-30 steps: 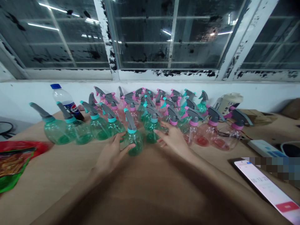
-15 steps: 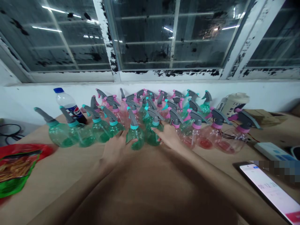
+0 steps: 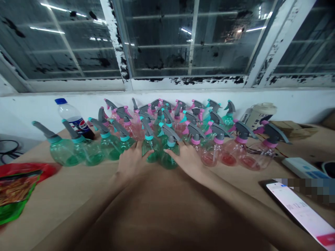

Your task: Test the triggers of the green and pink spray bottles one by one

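Observation:
Many green and pink spray bottles with grey triggers stand crowded at the far edge of a brown table [image 3: 162,209]. My left hand [image 3: 131,161] curls round the left side of a green spray bottle [image 3: 149,150] in the front row, thumb across its base. My right hand [image 3: 186,159] lies with fingers stretched against a neighbouring green spray bottle [image 3: 168,157], next to a pink spray bottle [image 3: 209,155]. Both forearms reach forward over the table.
A Pepsi bottle [image 3: 74,120] stands at the back left behind a row of green bottles [image 3: 78,151]. A red and green snack bag [image 3: 15,188] lies at the left edge. A phone [image 3: 303,212], a white power strip [image 3: 300,167] and a white cup [image 3: 258,115] are on the right.
Both hands have slid forward, pushing the two front green bottles back into the crowd of bottles. The view has shifted slightly.

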